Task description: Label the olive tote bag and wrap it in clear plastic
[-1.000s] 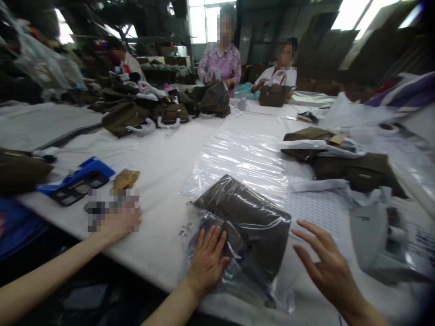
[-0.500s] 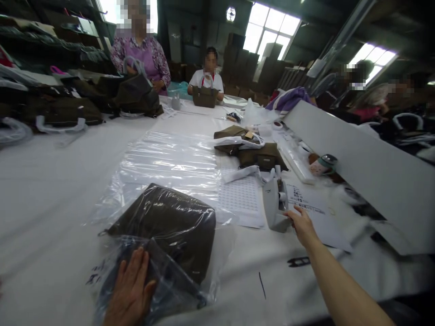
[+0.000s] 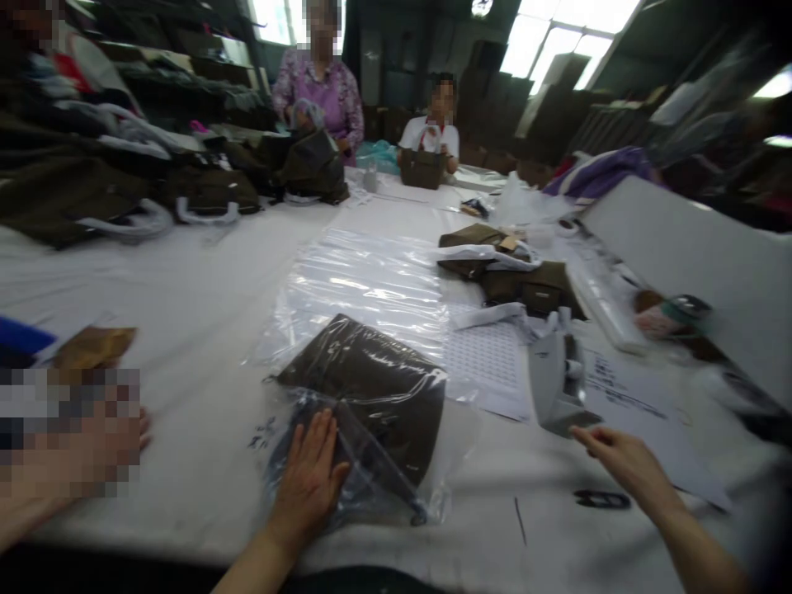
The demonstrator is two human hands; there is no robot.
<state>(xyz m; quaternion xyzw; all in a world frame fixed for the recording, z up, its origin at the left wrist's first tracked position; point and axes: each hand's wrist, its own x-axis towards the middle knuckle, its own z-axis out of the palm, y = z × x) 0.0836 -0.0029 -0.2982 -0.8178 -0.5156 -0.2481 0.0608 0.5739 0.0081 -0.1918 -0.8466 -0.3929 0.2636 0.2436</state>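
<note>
A dark olive bag [image 3: 377, 388] lies inside a clear plastic bag [image 3: 454, 462] on the white table in front of me. My left hand [image 3: 306, 478] rests flat on the folded-over end of the plastic, fingers stretched out. Right of it, a grey tape dispenser [image 3: 548, 384] stands by printed sheets. My right hand [image 3: 624, 458] is at the dispenser's near end, thumb and index finger pinched together by its front edge. Whatever they pinch is too small or clear to make out.
Clear plastic bags [image 3: 365, 268] lie stacked beyond. Olive bags with wrapped handles [image 3: 525, 280] sit behind the dispenser. Thread snips [image 3: 601, 499] lie near my right hand. Another person's hand [image 3: 99, 437] reaches in at left. Two people stand or sit across the table. A white board [image 3: 699, 247] edges the right.
The view has swung left, bringing another person's arm in at the left. My right hand's fingers have drawn slightly away from the dispenser's edge. My left hand stays on the plastic.
</note>
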